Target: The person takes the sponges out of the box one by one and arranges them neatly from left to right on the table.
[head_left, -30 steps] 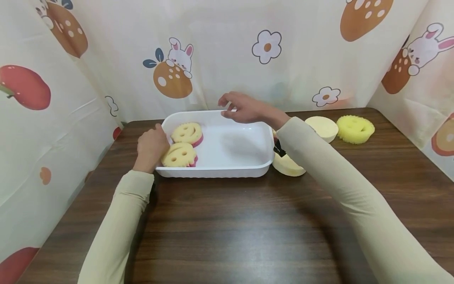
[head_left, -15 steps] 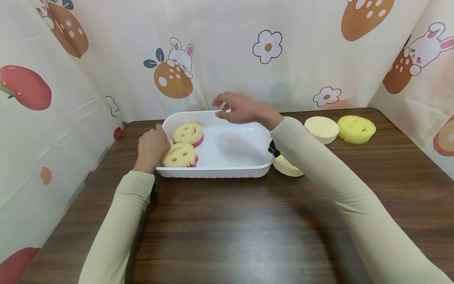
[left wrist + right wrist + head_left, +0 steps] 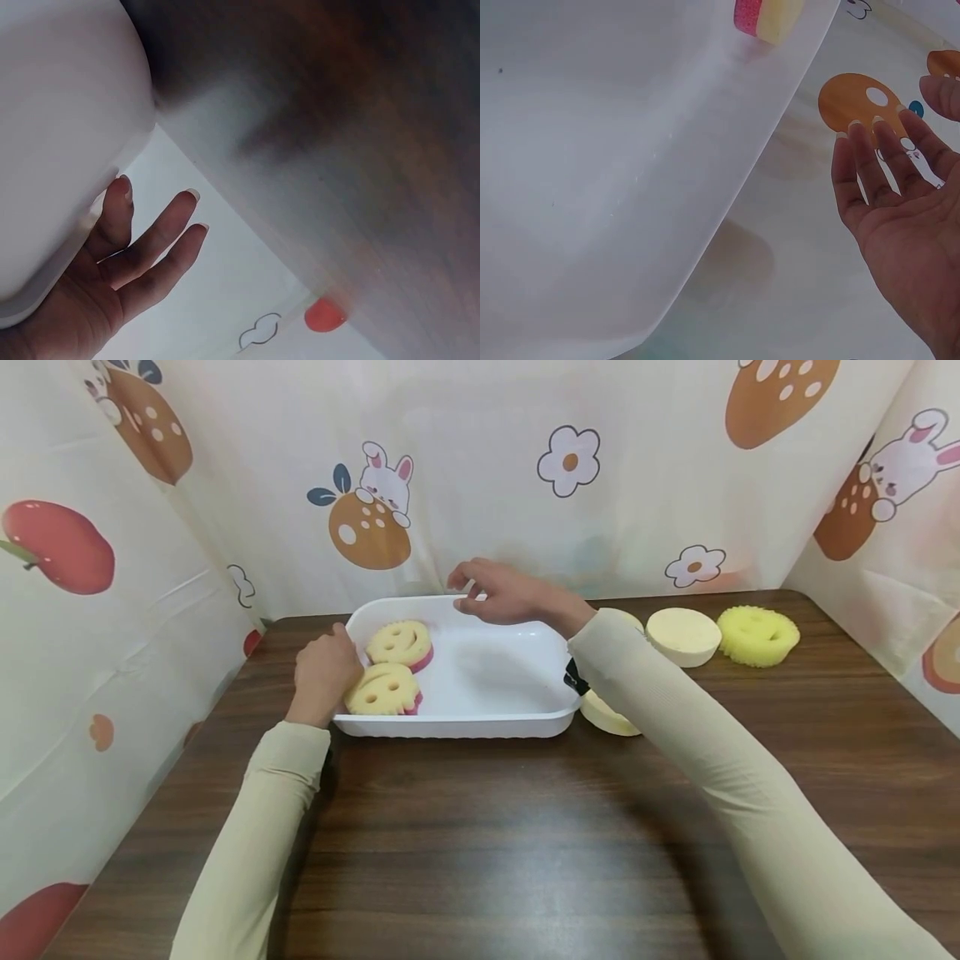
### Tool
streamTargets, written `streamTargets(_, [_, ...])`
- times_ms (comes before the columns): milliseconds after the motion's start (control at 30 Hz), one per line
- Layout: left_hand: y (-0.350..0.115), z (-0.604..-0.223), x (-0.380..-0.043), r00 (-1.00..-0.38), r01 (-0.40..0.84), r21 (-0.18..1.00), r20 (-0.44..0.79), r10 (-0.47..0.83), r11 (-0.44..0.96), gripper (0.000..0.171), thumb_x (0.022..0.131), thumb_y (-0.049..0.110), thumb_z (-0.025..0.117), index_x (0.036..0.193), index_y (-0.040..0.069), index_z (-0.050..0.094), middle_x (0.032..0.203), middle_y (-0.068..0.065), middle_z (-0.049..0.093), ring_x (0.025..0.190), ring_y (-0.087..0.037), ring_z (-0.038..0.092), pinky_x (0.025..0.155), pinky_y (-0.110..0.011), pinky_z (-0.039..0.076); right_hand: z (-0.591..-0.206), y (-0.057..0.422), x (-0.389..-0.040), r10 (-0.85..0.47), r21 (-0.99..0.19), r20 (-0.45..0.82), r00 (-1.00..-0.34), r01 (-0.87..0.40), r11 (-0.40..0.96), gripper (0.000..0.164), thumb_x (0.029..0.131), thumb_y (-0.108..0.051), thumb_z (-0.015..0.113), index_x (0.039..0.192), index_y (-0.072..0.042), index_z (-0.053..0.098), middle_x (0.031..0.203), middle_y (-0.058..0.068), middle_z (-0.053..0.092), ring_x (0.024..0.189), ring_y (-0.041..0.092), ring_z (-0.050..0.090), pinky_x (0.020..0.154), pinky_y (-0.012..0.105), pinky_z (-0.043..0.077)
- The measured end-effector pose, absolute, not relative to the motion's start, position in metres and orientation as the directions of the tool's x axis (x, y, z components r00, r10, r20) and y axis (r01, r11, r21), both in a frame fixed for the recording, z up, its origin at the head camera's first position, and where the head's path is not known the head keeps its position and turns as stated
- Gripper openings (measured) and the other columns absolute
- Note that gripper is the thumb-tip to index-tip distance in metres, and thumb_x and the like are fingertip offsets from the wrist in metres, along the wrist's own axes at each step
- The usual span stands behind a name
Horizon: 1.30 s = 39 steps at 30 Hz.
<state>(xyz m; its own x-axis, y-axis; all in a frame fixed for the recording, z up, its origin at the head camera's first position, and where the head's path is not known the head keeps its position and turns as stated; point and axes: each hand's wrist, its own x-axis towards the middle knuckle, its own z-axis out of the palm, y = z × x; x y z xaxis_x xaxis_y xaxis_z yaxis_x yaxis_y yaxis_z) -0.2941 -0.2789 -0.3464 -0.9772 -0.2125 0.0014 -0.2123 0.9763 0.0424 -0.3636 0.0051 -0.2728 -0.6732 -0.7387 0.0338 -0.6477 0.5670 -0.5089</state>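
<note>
A white rectangular tray (image 3: 495,723) stands on the table. My left hand (image 3: 327,668) grips its left rim; in the left wrist view, one finger bends against the outside wall while other fingers (image 3: 169,262) spread away from it. Inside the tray, at the left, lie two smiley-face sponges, yellow on top and pink below: one farther back (image 3: 400,643), the other nearer (image 3: 384,690), close against each other. Over the tray's far rim hovers my right hand (image 3: 506,593), fingers loosely bent and holding nothing. Its palm (image 3: 907,232) shows bare in the right wrist view.
Right of the tray are a round cream sponge (image 3: 682,637) and a bright yellow smiley sponge (image 3: 759,636). Another cream round piece (image 3: 606,717) is partly covered by the right sleeve (image 3: 697,743). A printed curtain (image 3: 480,468) hangs behind the brown table (image 3: 480,835).
My right hand has shifted slightly left above the tray, then nearly stopped. The left hand, tray and sponges keep their places, with only a small camera shift.
</note>
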Motion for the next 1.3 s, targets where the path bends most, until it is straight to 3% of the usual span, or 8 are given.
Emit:
streamTargets(667, [-0.276,-0.348,-0.295,-0.973,-0.231,0.026,0.005,-0.231,0.973,0.049,0.1,0.022,0.038,0.138,-0.009,0.036,0.106,-0.033,0.064,0.09,-0.044,0.067,0.075,-0.055,0.055,-0.279,-0.004,-0.364,-0.739,-0.519,0.023,-0.674,-0.639,0.567,0.041,0.101,-0.03,0.054,0.138,-0.012,0.048,0.142,0.011,0.051,0.125,0.023,0.055,0.104,0.041,0.049])
streamTargets(1300, [-0.277,-0.344,-0.293,-0.973,-0.23,0.051,0.003,-0.23,0.972,0.045,0.104,0.023,0.034,0.136,-0.008,0.038,0.11,-0.034,0.062,0.097,-0.047,0.066,0.08,-0.057,0.055,-0.284,-0.011,-0.365,-0.753,-0.518,0.03,-0.657,-0.655,0.551,0.04,0.101,-0.03,0.054,0.136,-0.012,0.05,0.136,0.006,0.053,0.122,0.021,0.057,0.104,0.038,0.048])
